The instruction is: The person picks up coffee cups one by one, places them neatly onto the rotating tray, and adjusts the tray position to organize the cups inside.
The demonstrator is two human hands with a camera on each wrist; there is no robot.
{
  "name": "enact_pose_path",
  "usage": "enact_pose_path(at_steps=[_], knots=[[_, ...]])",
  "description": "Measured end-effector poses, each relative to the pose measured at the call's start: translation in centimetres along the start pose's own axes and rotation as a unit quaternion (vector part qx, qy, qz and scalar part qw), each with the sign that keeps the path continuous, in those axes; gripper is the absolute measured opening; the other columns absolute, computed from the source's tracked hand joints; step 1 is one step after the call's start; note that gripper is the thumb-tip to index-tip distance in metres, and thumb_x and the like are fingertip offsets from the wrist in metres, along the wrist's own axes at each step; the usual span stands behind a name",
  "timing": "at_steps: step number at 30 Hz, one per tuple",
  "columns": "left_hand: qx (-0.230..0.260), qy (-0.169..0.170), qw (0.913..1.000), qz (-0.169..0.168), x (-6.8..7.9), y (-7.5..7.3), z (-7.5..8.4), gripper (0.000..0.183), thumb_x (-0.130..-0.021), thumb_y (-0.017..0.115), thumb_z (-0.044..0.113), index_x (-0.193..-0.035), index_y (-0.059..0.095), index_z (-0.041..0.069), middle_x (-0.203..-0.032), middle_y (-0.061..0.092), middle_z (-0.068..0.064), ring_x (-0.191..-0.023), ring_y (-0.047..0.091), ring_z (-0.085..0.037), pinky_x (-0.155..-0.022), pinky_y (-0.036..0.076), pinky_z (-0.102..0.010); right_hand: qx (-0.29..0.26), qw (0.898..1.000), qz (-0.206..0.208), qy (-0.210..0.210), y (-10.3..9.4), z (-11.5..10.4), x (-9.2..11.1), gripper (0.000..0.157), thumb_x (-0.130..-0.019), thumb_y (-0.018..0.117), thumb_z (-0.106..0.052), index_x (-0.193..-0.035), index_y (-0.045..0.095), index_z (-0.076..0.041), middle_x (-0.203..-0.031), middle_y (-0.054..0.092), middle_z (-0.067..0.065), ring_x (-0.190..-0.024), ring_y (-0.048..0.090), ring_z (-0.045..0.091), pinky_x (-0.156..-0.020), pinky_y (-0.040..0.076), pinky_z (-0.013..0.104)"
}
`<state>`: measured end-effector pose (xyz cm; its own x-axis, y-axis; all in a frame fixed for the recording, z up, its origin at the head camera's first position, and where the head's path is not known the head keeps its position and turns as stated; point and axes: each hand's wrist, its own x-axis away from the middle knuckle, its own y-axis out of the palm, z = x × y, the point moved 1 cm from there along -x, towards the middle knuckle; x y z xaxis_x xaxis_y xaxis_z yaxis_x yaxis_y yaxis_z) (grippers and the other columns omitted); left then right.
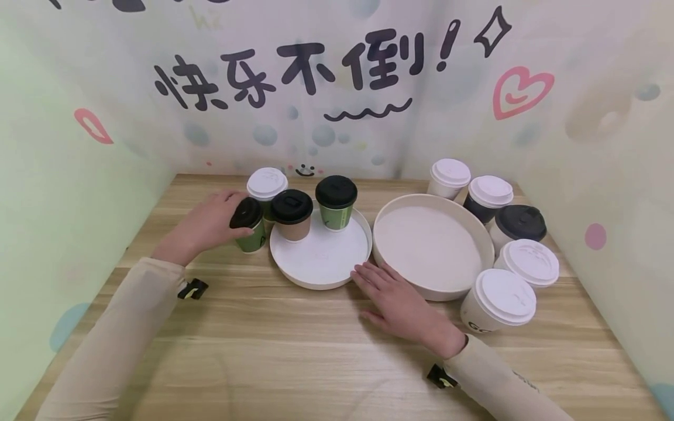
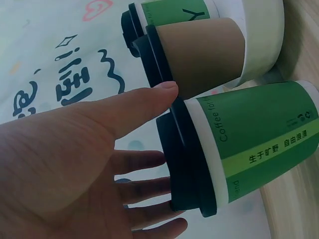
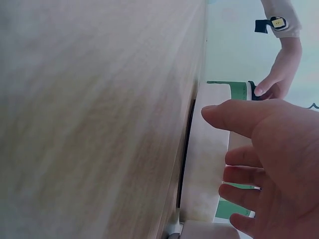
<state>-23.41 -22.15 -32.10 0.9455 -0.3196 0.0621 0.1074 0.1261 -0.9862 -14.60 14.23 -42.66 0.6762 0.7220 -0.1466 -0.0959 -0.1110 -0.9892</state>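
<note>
In the head view, my left hand (image 1: 210, 225) reaches around the black lid of a green paper cup (image 1: 255, 238) that stands upright left of the white tray. In the left wrist view, the thumb lies along one side of the lid (image 2: 187, 164); the other fingers, mostly straight, pass partly behind it. A brown cup (image 1: 293, 229) and another green cup (image 1: 336, 217), both black-lidded, stand in the white tray (image 1: 316, 275). My right hand (image 1: 397, 301) has its fingers extended, fingertips at the white tray's rim beside the cream tray (image 1: 429, 245).
Behind the left hand's cup stands a white-lidded cup (image 1: 267, 184). Several lidded cups line the cream tray's right side, among them a large white one (image 1: 497, 301) and a black-lidded one (image 1: 518, 225). A printed cloth (image 1: 358, 140) hangs behind the wooden table (image 1: 295, 351).
</note>
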Motion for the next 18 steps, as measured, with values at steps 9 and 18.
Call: enact_pose_path(at_steps=[9, 18], knots=[[0.01, 0.017, 0.9998, 0.009, 0.02, 0.12, -0.14, 0.074, -0.09, 0.071, 0.029, -0.146, 0.037, -0.007, -0.147, 0.04, -0.033, -0.132, 0.042, -0.051, -0.108, 0.039, -0.062, -0.005, 1.0, 0.0, 0.001, -0.05, -0.03, 0.05, 0.076, -0.089, 0.069, -0.04, -0.151, 0.04, -0.007, -0.155, 0.044, 0.012, -0.146, 0.04, 0.03, -0.121, 0.031, 0.05], [0.014, 0.019, 0.9996, 0.014, 0.08, 0.05, -0.1, 0.072, -0.09, 0.071, 0.027, -0.145, 0.038, -0.007, -0.145, 0.041, -0.033, -0.131, 0.043, -0.051, -0.107, 0.04, -0.062, -0.005, 1.0, 0.0, 0.001, 0.06, -0.01, 0.07, 0.076, -0.09, 0.069, -0.04, -0.151, 0.04, -0.007, -0.155, 0.043, 0.012, -0.146, 0.04, 0.03, -0.121, 0.031, 0.05]])
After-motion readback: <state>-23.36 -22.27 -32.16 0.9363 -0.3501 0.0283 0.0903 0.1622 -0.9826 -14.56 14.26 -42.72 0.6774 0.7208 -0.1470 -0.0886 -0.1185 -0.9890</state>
